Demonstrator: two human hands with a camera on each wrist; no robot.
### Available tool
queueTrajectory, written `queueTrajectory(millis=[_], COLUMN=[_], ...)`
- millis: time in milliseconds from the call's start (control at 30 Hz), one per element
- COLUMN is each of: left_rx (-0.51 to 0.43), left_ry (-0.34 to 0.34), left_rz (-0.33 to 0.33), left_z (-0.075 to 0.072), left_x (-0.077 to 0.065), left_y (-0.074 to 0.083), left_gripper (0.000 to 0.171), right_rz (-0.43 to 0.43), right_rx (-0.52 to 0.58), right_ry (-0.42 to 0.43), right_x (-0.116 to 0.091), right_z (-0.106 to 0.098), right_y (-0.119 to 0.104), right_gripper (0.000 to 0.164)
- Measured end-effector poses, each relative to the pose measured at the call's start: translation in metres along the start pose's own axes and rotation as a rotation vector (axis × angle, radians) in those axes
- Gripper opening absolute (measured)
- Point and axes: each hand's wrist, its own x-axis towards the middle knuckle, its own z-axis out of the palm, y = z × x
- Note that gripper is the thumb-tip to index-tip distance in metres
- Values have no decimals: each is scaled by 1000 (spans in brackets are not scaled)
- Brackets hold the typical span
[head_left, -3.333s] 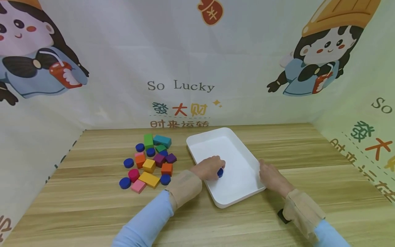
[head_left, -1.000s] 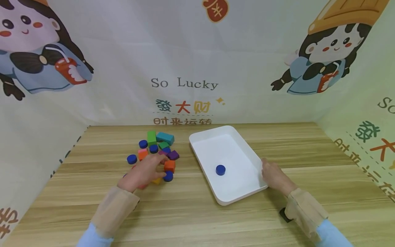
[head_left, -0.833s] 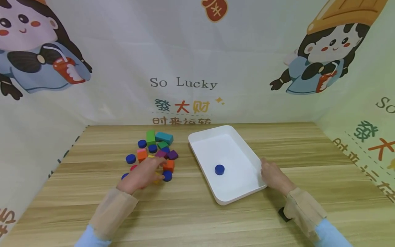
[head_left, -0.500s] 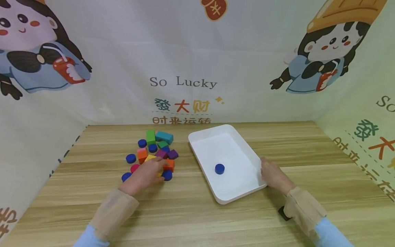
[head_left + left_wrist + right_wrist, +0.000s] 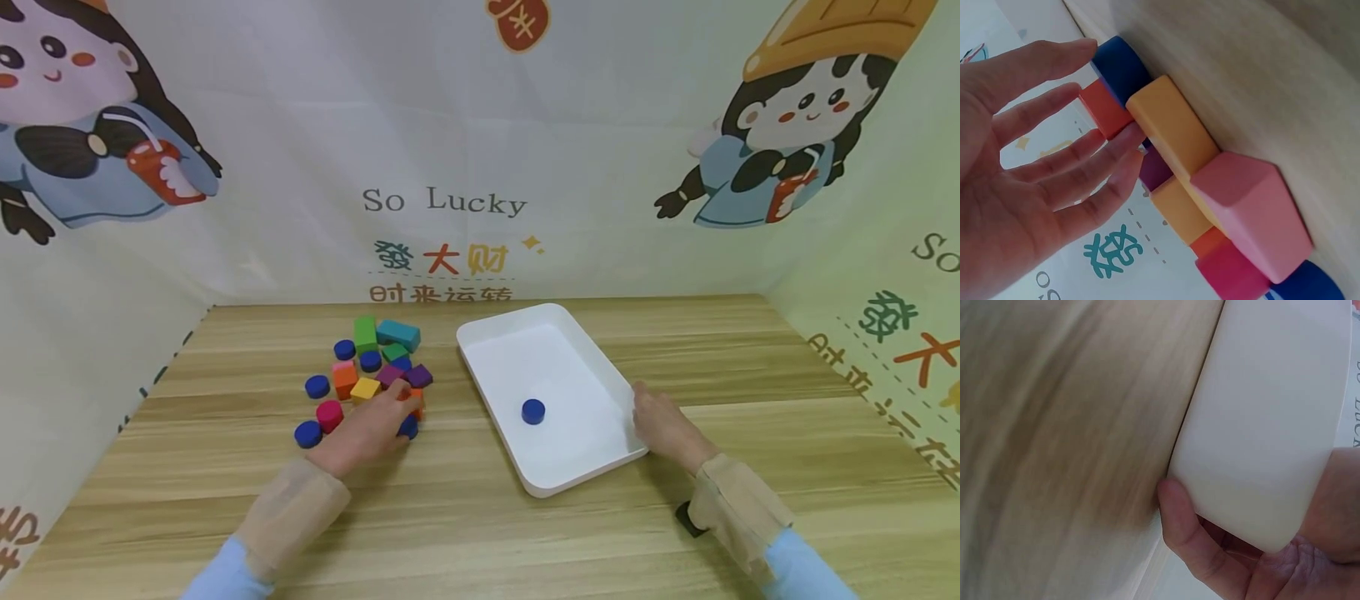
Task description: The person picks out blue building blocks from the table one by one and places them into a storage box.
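My left hand (image 5: 367,432) reaches over the front right of a group of coloured blocks, fingers spread. In the left wrist view its thumb tip meets the edge of a blue disc (image 5: 1121,69), and its fingertips are beside an orange block (image 5: 1102,107). A long yellow block (image 5: 1175,128) and a pink block (image 5: 1257,212) lie close by; the hand hides both in the head view. My right hand (image 5: 667,425) grips the right side of a white tray (image 5: 555,367), fingers curled at its corner in the right wrist view. One blue disc (image 5: 533,411) lies inside the tray.
Behind my left hand are a green block (image 5: 365,333), a teal block (image 5: 398,334), a yellow cube (image 5: 365,390), a purple block (image 5: 420,376), a crimson cylinder (image 5: 329,415) and several blue discs. A printed cloth (image 5: 450,125) walls the wooden table (image 5: 465,542).
My left hand let go of a blue disc in the tray and went left to the blocks. Lately it shifted slightly right, towards another blue disc. The right hand stayed on the tray.
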Motion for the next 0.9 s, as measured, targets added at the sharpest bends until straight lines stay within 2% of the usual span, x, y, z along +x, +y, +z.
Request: queueTrajectory(millis=[267, 533, 700, 900], left_rx=[-8, 9, 11, 3], left_ry=[-39, -95, -83, -35], left_rz=[-36, -71, -65, 9], left_z=[2, 1, 4, 7], left_x=[0, -2, -4, -5], left_y=[1, 3, 4, 6], left_gripper=[21, 28, 31, 30], right_rz=[24, 30, 33, 33], right_rx=[2, 0, 8, 7], right_ry=[-14, -17, -25, -25], right_x=[1, 1, 1, 0], right_z=[-1, -2, -2, -1], right_y=[-1, -1, -1, -1], right_gripper=[21, 21, 20, 19])
